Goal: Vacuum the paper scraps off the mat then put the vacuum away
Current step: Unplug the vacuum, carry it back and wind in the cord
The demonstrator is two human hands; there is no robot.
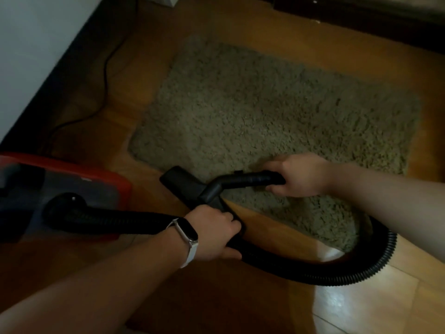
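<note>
A shaggy grey-green mat (265, 112) lies on the wooden floor; I see no paper scraps on it. The black floor nozzle (179, 180) rests at the mat's near left edge. My right hand (298, 175) is closed around the black bent handle tube (248, 180) above the mat's front edge. My left hand (216, 231), with a watch on its wrist, grips the lower part of the nozzle where the tube joins. A black ribbed hose (375, 263) loops round to the right. The red and grey vacuum body (72, 182) sits at the left.
A white wall (31, 44) with dark skirting runs along the left. A black power cord (106, 75) trails across the floor beside it. Dark furniture (361, 18) borders the far side. Light glares off the floorboards (361, 304) at the lower right.
</note>
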